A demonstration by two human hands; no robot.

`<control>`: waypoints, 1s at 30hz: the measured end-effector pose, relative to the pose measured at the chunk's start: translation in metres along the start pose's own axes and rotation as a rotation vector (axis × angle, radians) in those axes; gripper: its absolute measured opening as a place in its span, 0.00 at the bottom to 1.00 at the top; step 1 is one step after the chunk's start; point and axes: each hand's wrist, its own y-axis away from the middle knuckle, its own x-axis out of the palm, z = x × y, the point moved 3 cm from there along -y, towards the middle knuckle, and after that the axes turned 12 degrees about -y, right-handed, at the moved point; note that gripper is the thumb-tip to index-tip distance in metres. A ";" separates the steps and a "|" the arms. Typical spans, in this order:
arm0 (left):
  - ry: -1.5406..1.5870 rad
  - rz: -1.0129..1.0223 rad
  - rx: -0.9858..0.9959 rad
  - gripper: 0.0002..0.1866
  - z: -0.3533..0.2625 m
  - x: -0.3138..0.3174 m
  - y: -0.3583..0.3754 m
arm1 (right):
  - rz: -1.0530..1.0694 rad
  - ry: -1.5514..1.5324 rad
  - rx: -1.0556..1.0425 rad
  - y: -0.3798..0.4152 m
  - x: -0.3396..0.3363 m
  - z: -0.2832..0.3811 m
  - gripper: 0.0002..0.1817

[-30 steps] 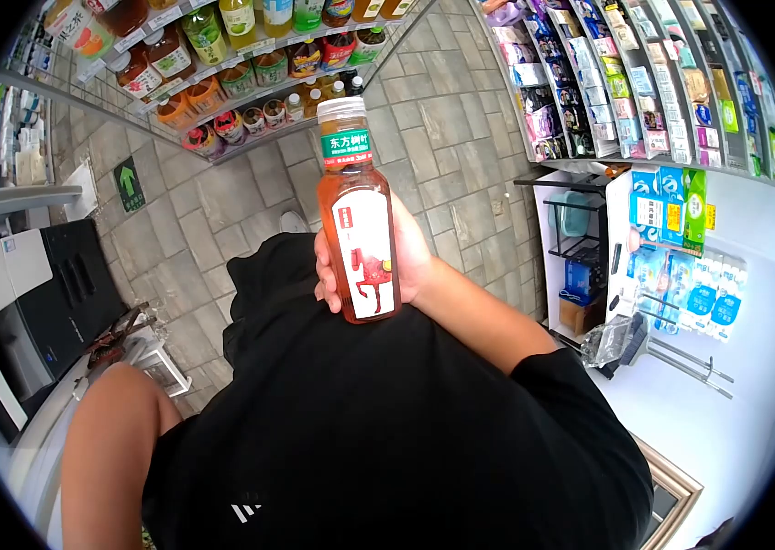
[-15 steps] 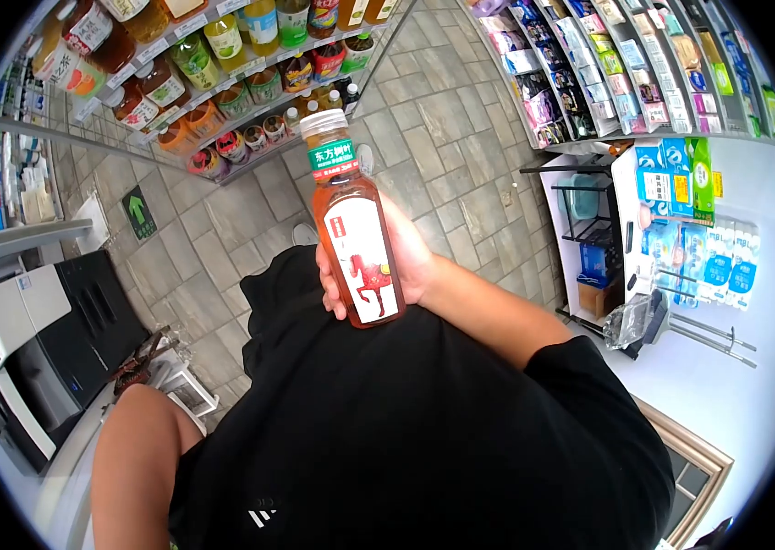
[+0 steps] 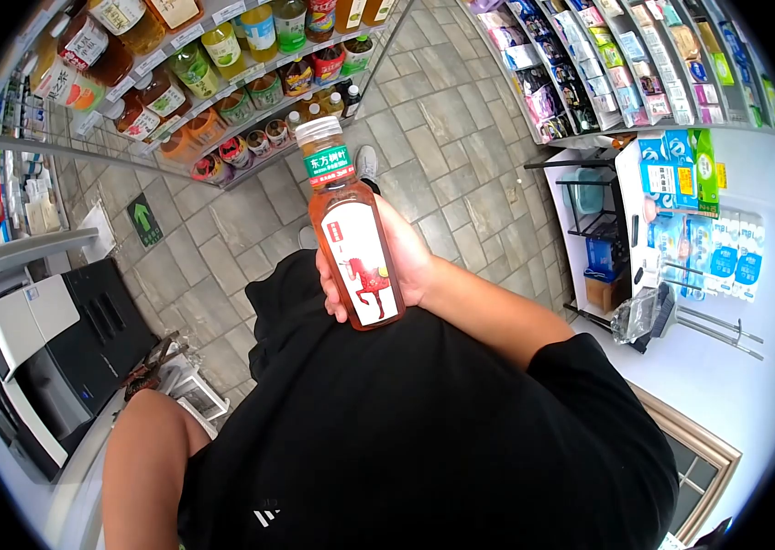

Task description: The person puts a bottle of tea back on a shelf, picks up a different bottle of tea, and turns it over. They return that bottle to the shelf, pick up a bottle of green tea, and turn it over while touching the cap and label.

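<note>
A bottle of reddish-brown tea [image 3: 364, 266] with a white cap, a green neck band and a white label showing a red horse is held in front of my chest. My right hand [image 3: 406, 252] is closed round its lower half from behind, with fingertips showing on the left side. The bottle tilts slightly, cap pointing up and away from me, label facing the camera. My left arm [image 3: 153, 467] hangs at the left edge; its hand is out of sight.
Drink shelves [image 3: 254, 69] stand ahead on the left, packet racks [image 3: 621, 64] on the right. A black-and-white printer [image 3: 66, 339] sits at left. At right are a small black rack [image 3: 589, 220] and packs of bottled water [image 3: 736, 252]. Grey tiles [image 3: 451, 137] cover the floor.
The surroundings have shifted slightly in view, and more of a shoe shows beyond the bottle. The bottle stays in my right hand, nearly unmoved.
</note>
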 end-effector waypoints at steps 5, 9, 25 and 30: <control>0.015 0.014 0.004 0.37 0.003 -0.005 -0.004 | -0.009 -0.023 -0.008 -0.002 0.000 0.002 0.44; 0.022 0.033 0.002 0.36 0.002 -0.008 -0.007 | -0.038 -0.022 -0.016 -0.006 0.000 0.005 0.43; 0.056 0.005 0.023 0.33 -0.031 -0.023 -0.004 | -0.015 -0.049 -0.003 0.006 0.006 -0.006 0.43; 0.030 -0.008 0.006 0.32 -0.019 -0.016 -0.002 | -0.011 -0.034 -0.012 -0.001 0.008 -0.005 0.43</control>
